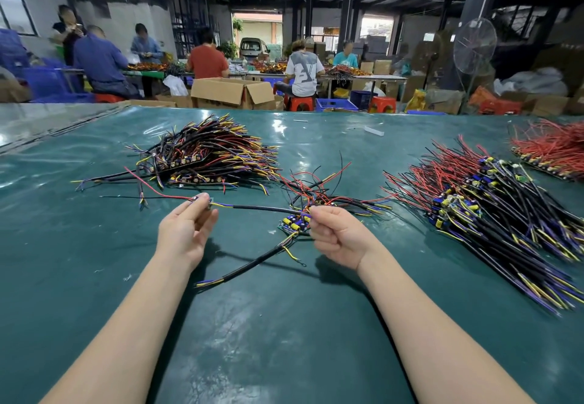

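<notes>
Bare forearms (136,324) stretch over the green table mat (284,356), with one big wire heap (208,157) at far left and another heap (493,211) at right. Between them, the left hand (185,233) pinches one end of a black cable (262,209) held just above the mat. The right hand (336,236) pinches its other end beside a small circuit board (292,225).

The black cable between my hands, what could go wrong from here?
1. The black cable runs almost straight between left hand and right hand. Pulling harder may strain the thin wires at the small board that the left hand pinches.
2. The right hand sits against the loose tangle of red and black wires, so lifting could drag neighbours along.
</notes>
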The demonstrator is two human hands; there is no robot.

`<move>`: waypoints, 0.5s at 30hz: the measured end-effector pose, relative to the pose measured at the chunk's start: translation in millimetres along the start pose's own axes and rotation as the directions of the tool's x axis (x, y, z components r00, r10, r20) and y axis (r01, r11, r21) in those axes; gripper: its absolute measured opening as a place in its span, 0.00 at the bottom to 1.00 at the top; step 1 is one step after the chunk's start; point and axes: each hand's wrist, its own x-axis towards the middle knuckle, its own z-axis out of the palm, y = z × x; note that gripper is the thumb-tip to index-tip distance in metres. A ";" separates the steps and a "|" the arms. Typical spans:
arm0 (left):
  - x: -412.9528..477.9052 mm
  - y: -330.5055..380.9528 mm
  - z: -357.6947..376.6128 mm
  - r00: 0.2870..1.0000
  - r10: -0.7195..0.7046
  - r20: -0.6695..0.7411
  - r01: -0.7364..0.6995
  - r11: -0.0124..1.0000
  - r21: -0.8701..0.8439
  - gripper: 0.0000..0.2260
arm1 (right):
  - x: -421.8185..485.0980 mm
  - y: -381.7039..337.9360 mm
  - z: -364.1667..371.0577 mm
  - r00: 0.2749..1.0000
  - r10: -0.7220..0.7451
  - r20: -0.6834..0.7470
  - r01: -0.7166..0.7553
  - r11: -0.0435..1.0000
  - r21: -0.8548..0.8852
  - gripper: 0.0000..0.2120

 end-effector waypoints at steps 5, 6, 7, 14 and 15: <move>-4.5 5.3 1.6 0.995 -0.086 -0.055 0.085 0.996 -0.024 0.07 | -6.4 -9.8 -0.5 0.994 -0.099 0.041 0.091 0.981 0.173 0.13; -4.5 8.9 -0.1 0.989 -0.115 -0.093 0.111 0.993 -0.050 0.07 | -7.5 -17.0 -5.0 0.985 -0.133 -0.107 0.149 0.977 0.156 0.12; -4.5 11.8 -1.3 0.983 -0.133 -0.122 0.124 0.989 -0.081 0.07 | -9.0 -25.4 -12.1 0.937 -0.183 -0.296 0.227 0.967 0.119 0.13; -24.5 -0.2 28.2 0.969 -0.231 0.085 0.226 0.972 0.067 0.07 | -14.8 -36.6 25.3 0.562 -0.811 -0.162 0.304 0.385 -0.872 0.06; -25.4 -2.0 29.1 0.964 -0.239 0.113 0.231 0.969 0.083 0.07 | -12.2 -28.7 41.7 0.637 -0.770 0.038 0.299 0.201 -0.933 0.06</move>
